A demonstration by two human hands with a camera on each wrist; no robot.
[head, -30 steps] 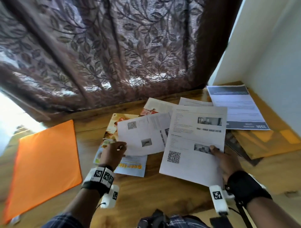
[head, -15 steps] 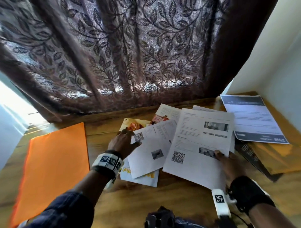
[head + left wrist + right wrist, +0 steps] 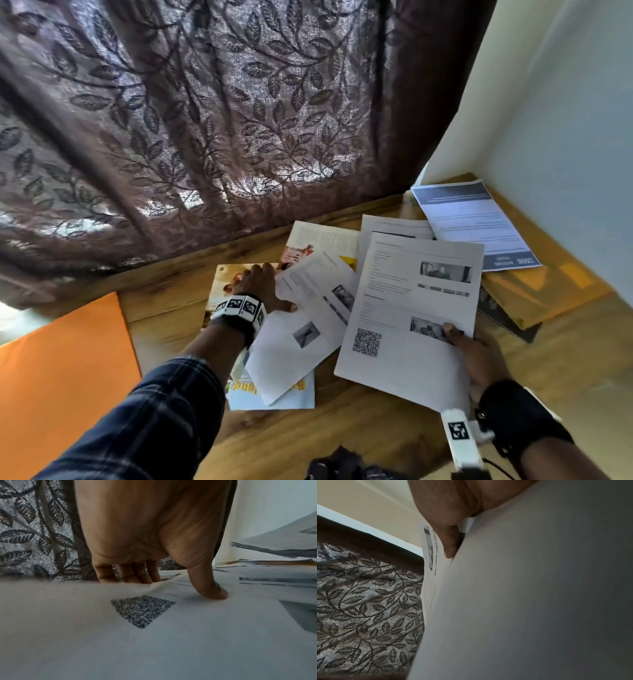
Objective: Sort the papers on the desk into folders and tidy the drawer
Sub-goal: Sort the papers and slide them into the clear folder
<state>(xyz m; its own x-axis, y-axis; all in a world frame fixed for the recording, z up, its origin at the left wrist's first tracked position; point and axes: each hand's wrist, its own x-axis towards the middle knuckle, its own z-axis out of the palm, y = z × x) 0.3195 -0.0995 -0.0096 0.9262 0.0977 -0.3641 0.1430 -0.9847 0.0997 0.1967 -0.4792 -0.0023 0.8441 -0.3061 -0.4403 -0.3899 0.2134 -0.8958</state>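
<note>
Loose papers lie spread on the wooden desk (image 3: pixel 342 442). My right hand (image 3: pixel 479 356) holds a stack of printed white sheets (image 3: pixel 407 308) with a QR code, thumb on top, fingers beneath; the right wrist view shows the thumb (image 3: pixel 450 545) against these sheets (image 3: pixel 522 601). My left hand (image 3: pixel 260 287) is on a smaller QR-code sheet (image 3: pixel 301 335). Its thumb (image 3: pixel 211 589) presses on top of that sheet (image 3: pixel 171 642), and the fingers (image 3: pixel 133 573) go down behind its raised far edge, pinching it. An orange folder (image 3: pixel 61 377) lies flat at the left.
Under the left hand lie a colour magazine (image 3: pixel 226 284) and a booklet with yellow lettering (image 3: pixel 294 397). A blue-headed paper (image 3: pixel 472 222), a yellow envelope (image 3: pixel 541 294) and a dark magazine (image 3: pixel 503 315) sit at the right by the wall (image 3: pixel 565 137). A patterned curtain (image 3: pixel 205 120) hangs behind.
My left hand has slid away from me along the smaller sheet, from its near corner to its far edge, and the sheet has turned with it. The right hand keeps its hold.
</note>
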